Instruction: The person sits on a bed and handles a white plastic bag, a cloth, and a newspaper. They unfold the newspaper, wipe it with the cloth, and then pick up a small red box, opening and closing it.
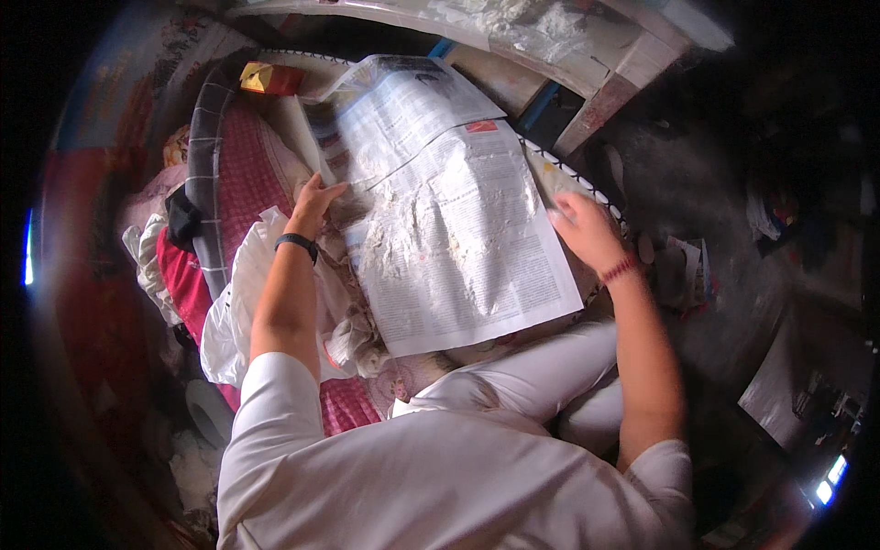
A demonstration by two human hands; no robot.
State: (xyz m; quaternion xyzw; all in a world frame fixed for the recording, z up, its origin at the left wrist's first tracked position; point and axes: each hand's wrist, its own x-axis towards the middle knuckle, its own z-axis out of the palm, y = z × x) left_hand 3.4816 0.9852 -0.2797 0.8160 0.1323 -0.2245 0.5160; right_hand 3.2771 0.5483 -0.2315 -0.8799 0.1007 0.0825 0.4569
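Printed newspaper sheets (474, 275) lie overlapped in front of me, creased and rumpled, over a cushioned seat or bed. Whitish powder or flakes (405, 223) are scattered across their middle. At the sheets' left edge is my left hand (313, 205), thumb and fingers spread; whether it touches the paper is unclear. My right hand (586, 227) is blurred beside the right edge, fingers bent and thumb apart, with nothing visible in it. A white plastic bag (240, 309) lies beneath and beside my left forearm.
A red and yellow box (271, 78) sits past the sheets at the upper left. Pink checked cloth (251, 165) borders a dark padded rim (204, 165). Across the top runs a table (474, 31) with whitish powder on it, its leg (605, 103) slanting down at right.
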